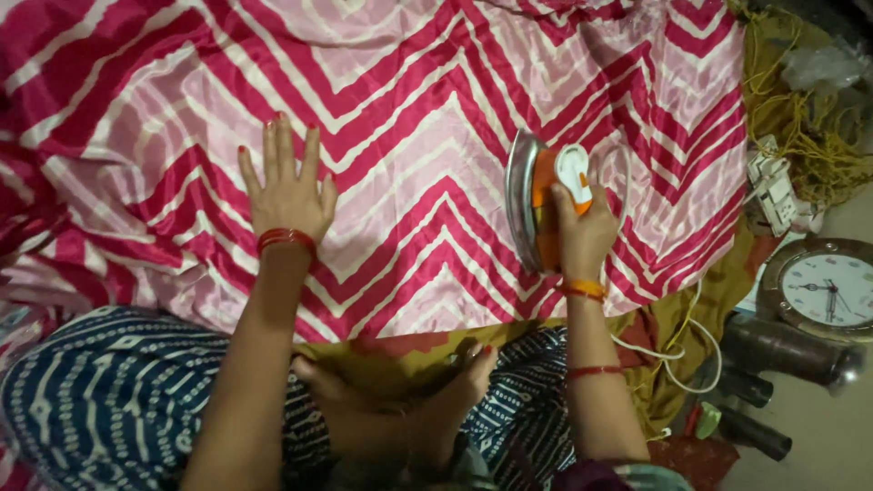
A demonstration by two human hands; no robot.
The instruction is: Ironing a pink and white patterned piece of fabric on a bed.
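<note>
A shiny pink, red and white chevron-striped cloth (427, 118) is spread out in front of me. My left hand (289, 186) lies flat on it, fingers spread, with red bangles at the wrist. My right hand (582, 232) grips the handle of an orange and white clothes iron (544, 205), which stands tilted up on its side with its metal soleplate facing left, on the right part of the cloth. The iron's white cord (677, 350) runs down to the right.
My crossed legs in blue patterned fabric (109, 400) and bare feet (400, 409) sit below the cloth. At right are a white socket strip (773, 191), tangled yellow cord (809, 136), a round wall clock (823, 289) and dark metal cylinders (782, 350).
</note>
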